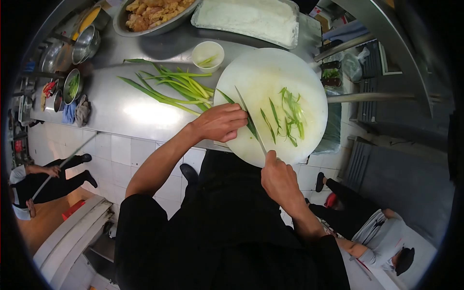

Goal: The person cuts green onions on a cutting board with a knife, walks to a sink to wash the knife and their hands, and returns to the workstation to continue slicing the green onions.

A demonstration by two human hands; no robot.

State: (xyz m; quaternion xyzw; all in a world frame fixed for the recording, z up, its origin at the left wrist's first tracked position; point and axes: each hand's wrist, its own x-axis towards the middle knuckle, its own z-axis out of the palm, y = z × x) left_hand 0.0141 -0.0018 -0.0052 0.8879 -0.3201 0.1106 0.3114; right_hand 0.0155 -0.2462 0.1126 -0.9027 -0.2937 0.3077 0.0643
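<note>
A round white cutting board point(268, 65) lies on the steel table. My left hand point(222, 123) is closed with bent fingertips, pressing a green onion leaf point(252, 128) flat on the board. In my right hand point(280, 180) is the handle of a kitchen knife point(251, 118); its blade lies along the leaf, right beside my left fingers. Sliced green onion strips point(293, 113) are scattered to the right of the blade. Whole green onions point(176, 88) lie left of the board, their ends touching its edge. A white tub point(208, 50) behind them holds a few pale green pieces.
At the back stand a metal bowl of raw marinated meat point(157, 14) and a tray of white powder point(246, 21). Metal bowls point(86, 44) and cloths point(83, 110) are at the left. One person point(53, 171) holds a pole at left; another person point(377, 232) is at right.
</note>
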